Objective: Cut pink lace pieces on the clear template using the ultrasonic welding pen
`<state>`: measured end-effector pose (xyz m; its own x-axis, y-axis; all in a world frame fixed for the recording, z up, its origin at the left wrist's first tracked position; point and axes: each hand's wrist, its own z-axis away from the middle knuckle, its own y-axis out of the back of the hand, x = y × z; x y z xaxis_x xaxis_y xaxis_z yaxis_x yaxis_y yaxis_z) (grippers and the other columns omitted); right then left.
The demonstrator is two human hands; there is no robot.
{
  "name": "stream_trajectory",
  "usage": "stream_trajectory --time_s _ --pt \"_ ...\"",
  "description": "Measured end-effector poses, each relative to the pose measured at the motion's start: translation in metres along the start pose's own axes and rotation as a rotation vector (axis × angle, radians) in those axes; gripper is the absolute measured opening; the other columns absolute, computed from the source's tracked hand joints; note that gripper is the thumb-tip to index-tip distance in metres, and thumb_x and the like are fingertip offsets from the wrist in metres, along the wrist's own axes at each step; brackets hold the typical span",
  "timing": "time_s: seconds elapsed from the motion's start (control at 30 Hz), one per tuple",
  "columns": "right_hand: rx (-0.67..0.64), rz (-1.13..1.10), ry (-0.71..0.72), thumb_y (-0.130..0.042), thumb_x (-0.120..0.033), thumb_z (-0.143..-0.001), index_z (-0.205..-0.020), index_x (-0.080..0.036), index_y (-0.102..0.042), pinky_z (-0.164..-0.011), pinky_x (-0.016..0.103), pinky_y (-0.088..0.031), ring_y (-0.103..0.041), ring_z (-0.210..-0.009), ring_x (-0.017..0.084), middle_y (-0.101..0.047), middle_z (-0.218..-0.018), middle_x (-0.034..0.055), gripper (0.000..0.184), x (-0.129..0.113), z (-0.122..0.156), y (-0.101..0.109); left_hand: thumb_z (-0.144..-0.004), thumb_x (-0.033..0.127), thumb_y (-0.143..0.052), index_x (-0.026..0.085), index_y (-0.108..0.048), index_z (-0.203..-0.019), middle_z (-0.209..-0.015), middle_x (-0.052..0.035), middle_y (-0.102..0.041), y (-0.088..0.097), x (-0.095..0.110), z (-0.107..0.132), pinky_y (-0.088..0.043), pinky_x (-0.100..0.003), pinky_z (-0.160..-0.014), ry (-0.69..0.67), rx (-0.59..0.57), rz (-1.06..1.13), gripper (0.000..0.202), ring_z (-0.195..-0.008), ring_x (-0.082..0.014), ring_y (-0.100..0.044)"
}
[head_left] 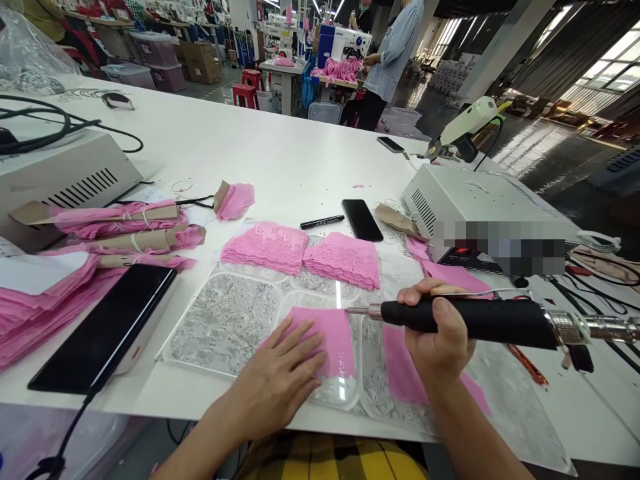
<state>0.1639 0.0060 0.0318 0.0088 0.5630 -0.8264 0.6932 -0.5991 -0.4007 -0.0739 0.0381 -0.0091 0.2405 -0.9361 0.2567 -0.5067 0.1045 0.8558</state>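
My left hand (285, 373) lies flat with its fingers spread on a piece of pink fabric (333, 337). The fabric rests on a clear marbled plastic mat (220, 320). In my right hand (443, 333) is a black handheld spot welder (470, 322), its thin metal tip touching or just above the fabric's right edge. Another pink fabric piece (400, 367) lies partly beneath my right hand and forearm. Just beyond sit two stacks of pink lace pieces, a left stack (265, 247) and a right stack (345, 259).
A black phone (363, 220) and a marker (323, 222) lie behind the stacks. Grey metal boxes stand at left (65, 180) and right (480, 207), with cables around. Bundled pink fabric (130, 227) and a black tablet-like device (105, 327) are at left. A person (395, 60) stands beyond the table.
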Motion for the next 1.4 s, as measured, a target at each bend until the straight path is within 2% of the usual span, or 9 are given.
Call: stream_trajectory --time_s 0.23,0.43,0.7,0.97,1.2,1.4 --pt "0.072 -0.024 -0.055 -0.059 -0.026 -0.062 -0.071 -0.019 -0.059 -0.053 0.029 -0.047 -0.05 -0.052 0.009 -0.056 -0.073 -0.0015 0.011 -0.012 -0.006 0.008 -0.098 0.024 -0.05 0.016 -0.063 -0.121 -0.133 -0.0068 -0.062 0.005 0.005 -0.001 -0.032 -0.052 -0.118 -0.018 -0.005 0.037 0.028 -0.137 -0.0278 -0.045" --pt "-0.018 -0.018 -0.087 -0.056 -0.025 -0.06 -0.068 -0.019 -0.059 -0.046 0.028 -0.045 -0.049 -0.047 0.01 -0.057 -0.067 -0.0013 0.01 -0.018 -0.004 0.015 -0.098 0.022 -0.049 0.015 -0.063 -0.121 -0.134 -0.0068 -0.062 0.005 0.015 0.0 -0.031 -0.051 -0.118 -0.011 -0.015 0.077 0.028 -0.135 -0.0272 -0.047" --pt "-0.055 -0.041 -0.09 -0.057 -0.025 -0.062 -0.069 -0.019 -0.06 -0.046 0.028 -0.046 -0.05 -0.048 0.009 -0.057 -0.068 -0.0011 0.01 -0.016 -0.002 0.012 -0.095 0.021 -0.053 0.015 -0.062 -0.125 -0.134 -0.0103 -0.061 0.003 0.014 0.003 -0.03 -0.051 -0.118 -0.005 -0.061 0.085 0.031 -0.138 -0.0269 -0.043" --pt "-0.103 -0.007 -0.086 -0.06 -0.024 -0.067 -0.071 -0.019 -0.059 -0.049 0.029 -0.046 -0.051 -0.051 0.01 -0.058 -0.071 -0.0006 0.007 -0.016 0.001 0.013 -0.096 0.021 -0.053 0.016 -0.062 -0.124 -0.132 -0.0082 -0.063 0.001 0.014 0.003 -0.031 -0.051 -0.118 0.004 -0.03 0.084 0.03 -0.136 -0.027 -0.046" --pt "-0.069 -0.008 -0.093 -0.059 -0.026 -0.064 -0.07 -0.019 -0.06 -0.047 0.029 -0.046 -0.05 -0.048 0.01 -0.057 -0.068 -0.0012 0.009 -0.021 -0.001 0.015 -0.096 0.022 -0.053 0.015 -0.062 -0.124 -0.131 -0.0069 -0.064 0.002 0.015 0.002 -0.031 -0.051 -0.118 0.002 -0.016 0.079 0.03 -0.134 -0.0271 -0.048" --pt "-0.171 -0.013 -0.141 -0.063 -0.031 -0.066 -0.07 -0.018 -0.061 -0.043 0.029 -0.044 -0.049 -0.045 0.01 -0.058 -0.067 0.0008 0.014 -0.026 0.0 0.023 -0.095 0.021 -0.054 0.015 -0.062 -0.123 -0.131 -0.0062 -0.064 0.002 0.016 0.003 -0.027 -0.052 -0.119 -0.005 -0.003 0.077 0.029 -0.136 -0.0274 -0.046"
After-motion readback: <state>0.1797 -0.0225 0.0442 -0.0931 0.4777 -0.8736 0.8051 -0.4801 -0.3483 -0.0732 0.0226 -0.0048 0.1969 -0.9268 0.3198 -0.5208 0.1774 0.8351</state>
